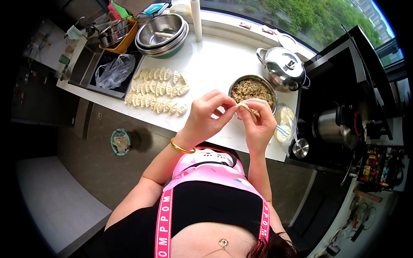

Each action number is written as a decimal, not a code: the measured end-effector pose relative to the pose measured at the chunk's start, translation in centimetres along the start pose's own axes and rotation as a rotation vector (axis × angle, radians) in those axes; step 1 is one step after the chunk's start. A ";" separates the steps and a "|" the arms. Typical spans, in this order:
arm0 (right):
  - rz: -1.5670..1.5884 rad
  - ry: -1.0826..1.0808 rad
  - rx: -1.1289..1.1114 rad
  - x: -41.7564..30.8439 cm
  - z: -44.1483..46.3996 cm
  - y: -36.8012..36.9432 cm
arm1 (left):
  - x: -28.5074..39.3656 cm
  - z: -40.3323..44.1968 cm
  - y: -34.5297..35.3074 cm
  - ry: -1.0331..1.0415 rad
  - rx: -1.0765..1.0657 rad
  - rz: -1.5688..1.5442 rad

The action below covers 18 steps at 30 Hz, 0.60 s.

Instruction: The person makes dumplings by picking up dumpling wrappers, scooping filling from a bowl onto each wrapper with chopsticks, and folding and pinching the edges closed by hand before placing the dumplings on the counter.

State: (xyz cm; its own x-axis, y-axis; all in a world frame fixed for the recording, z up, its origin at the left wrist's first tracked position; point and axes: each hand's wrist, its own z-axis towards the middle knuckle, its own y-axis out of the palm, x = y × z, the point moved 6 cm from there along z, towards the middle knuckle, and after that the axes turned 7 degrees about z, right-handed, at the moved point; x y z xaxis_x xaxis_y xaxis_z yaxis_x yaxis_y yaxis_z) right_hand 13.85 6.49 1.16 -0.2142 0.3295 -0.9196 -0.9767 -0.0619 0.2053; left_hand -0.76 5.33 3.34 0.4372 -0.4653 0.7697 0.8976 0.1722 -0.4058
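Note:
Between my two hands, over the counter's front part, is a dumpling [243,105] whose edge is pinched by fingertips from both sides. My left hand [209,115], with a gold bangle at the wrist, grips its left end between thumb and forefinger. On the other end, the fingers of my right hand [260,124] are closed, covering much of the dough. Just behind the hands stands a metal bowl of minced filling [253,91]. Beside my right hand lies a plastic bag with round pale wrappers [285,119]. Several folded dumplings [157,88] lie in rows to the left.
Stacked metal bowls [161,32] stand at the back left, near a sink with a crumpled plastic bag [115,72]. A lidded steel pot [285,69] is at the back right. Another pot [333,124] sits on the black stove. A bin [121,142] stands on the floor.

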 end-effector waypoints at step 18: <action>0.073 0.021 0.035 0.0 0.0 -0.2 | -1.7 -0.2 0.7 -0.292 -0.008 -0.371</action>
State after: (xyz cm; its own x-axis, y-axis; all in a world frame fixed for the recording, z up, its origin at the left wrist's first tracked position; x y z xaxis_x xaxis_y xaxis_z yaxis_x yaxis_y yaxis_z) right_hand 14.06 6.48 1.10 -0.2853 0.3051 -0.9086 -0.9576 -0.0519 0.2832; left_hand -0.89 6.03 1.62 0.0860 -0.2303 0.9693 0.9962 0.0331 -0.0805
